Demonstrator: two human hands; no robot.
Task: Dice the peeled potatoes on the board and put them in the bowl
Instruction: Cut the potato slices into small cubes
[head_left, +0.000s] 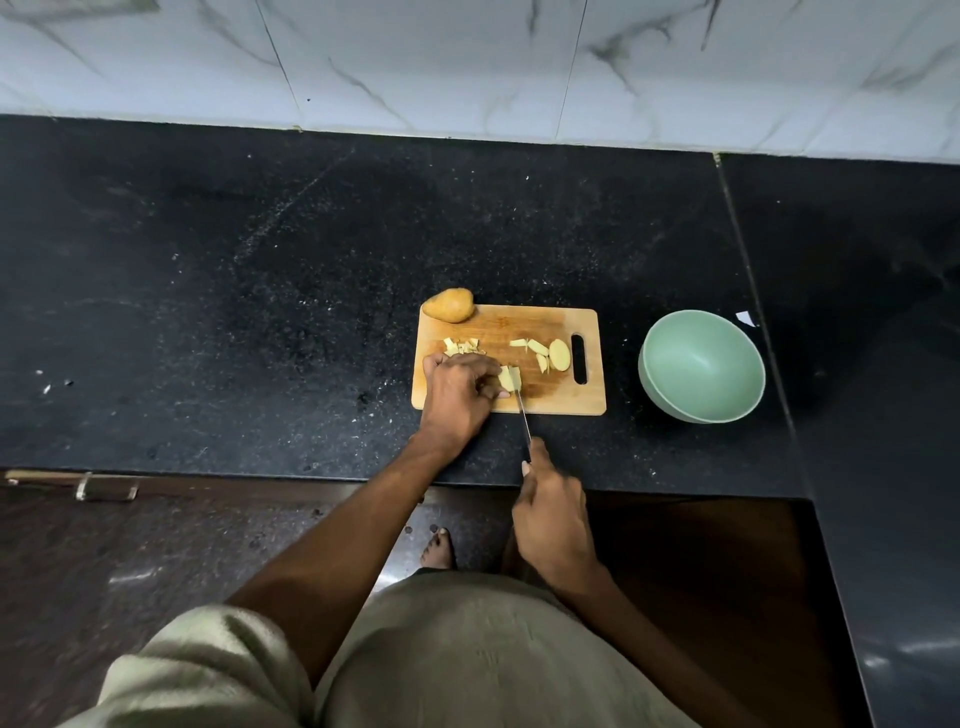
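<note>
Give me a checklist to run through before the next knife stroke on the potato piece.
1. Left hand holds the pale potato piece on the wooden cutting board: ok.
2. Right hand grips the steel knife: ok.
3. Left fingertips away from the blade: cannot tell.
4. Board fully on the black stone counter: ok.
5. Pale green bowl empty, right of board: ok.
6. Whole potato at the board's far left corner, away from the blade: ok.

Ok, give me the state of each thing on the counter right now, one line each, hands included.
Whole potato: uncut, at the board's far left corner.
Potato piece: held down, being cut.
Cut pieces: scattered on the board.
Cutting board: flat on the counter.
Bowl: upright, empty.
Knife: blade in the potato piece.
Left hand: holds the potato piece.
Right hand: grips the knife handle.
</note>
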